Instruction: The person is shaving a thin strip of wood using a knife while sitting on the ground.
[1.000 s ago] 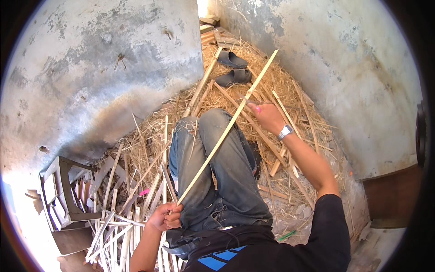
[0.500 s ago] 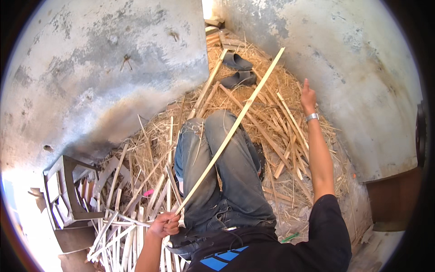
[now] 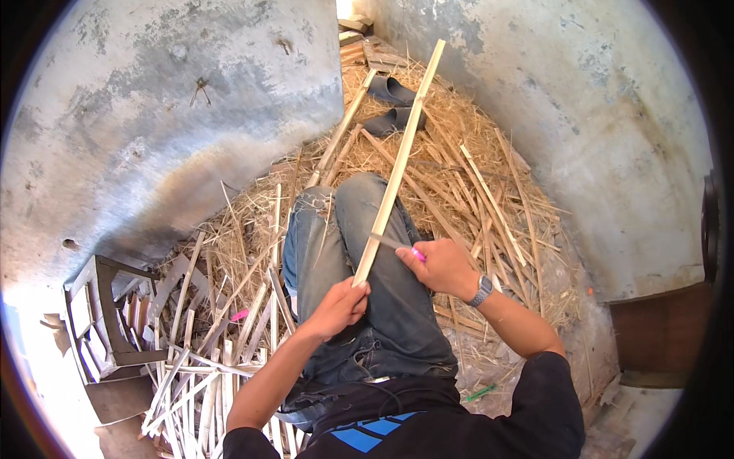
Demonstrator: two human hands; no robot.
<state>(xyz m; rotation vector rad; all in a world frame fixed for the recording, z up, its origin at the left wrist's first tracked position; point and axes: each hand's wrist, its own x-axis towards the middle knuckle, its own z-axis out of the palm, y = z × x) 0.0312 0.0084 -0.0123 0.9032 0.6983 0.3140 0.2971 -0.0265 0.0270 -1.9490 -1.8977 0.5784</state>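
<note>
My left hand (image 3: 339, 307) is closed around the near end of a long pale strip of split wood or bamboo (image 3: 401, 157). The strip slants up and away across my knees (image 3: 361, 200). In my right hand (image 3: 446, 268) is a small knife with a pink handle (image 3: 418, 254). Its narrow blade (image 3: 388, 241) lies across the strip a little above my left hand; whether it cuts in cannot be made out. A metal watch (image 3: 482, 291) is on my right wrist.
Shavings and loose strips (image 3: 489, 200) cover the ground ahead and to the right. Dark slippers (image 3: 395, 121) lie beyond my knees. Pale strips (image 3: 208, 405) pile up at the left, beside a broken frame (image 3: 115, 321). Something green (image 3: 482, 392) lies near my right side. Grey walls (image 3: 191, 92) stand around.
My right hand has come back from far out at the right to the strip, where the knife now shows. My left hand has moved right and up, and the strip stands steeper.
</note>
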